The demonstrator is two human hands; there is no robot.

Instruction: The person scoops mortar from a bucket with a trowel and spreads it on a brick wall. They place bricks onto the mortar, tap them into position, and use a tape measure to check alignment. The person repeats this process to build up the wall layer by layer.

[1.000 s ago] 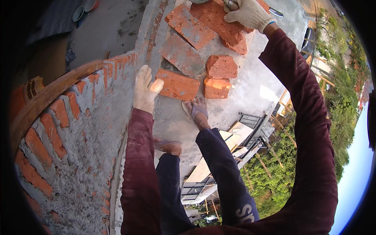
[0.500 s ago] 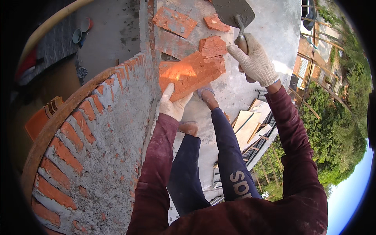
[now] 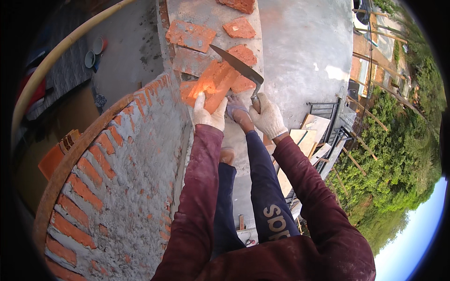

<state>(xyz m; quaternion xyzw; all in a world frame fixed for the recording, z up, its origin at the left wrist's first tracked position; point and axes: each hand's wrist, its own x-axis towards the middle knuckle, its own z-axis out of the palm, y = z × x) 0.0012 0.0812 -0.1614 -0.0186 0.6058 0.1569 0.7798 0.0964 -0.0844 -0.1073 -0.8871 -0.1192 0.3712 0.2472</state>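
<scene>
While the gloved left hand [image 3: 207,114] grips an orange brick [image 3: 213,86], upper center, the gloved right hand [image 3: 268,114] holds a masonry trowel [image 3: 240,66]; a brick wall [image 3: 129,180] curves at lower left.

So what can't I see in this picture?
In the head view:
Left hand: some fingers, hidden by the held brick.
Trowel: most of its handle, covered by the right hand.
Topmost brick: cut off by the upper edge.
Greenish tub: its inside, too small to tell.
</scene>
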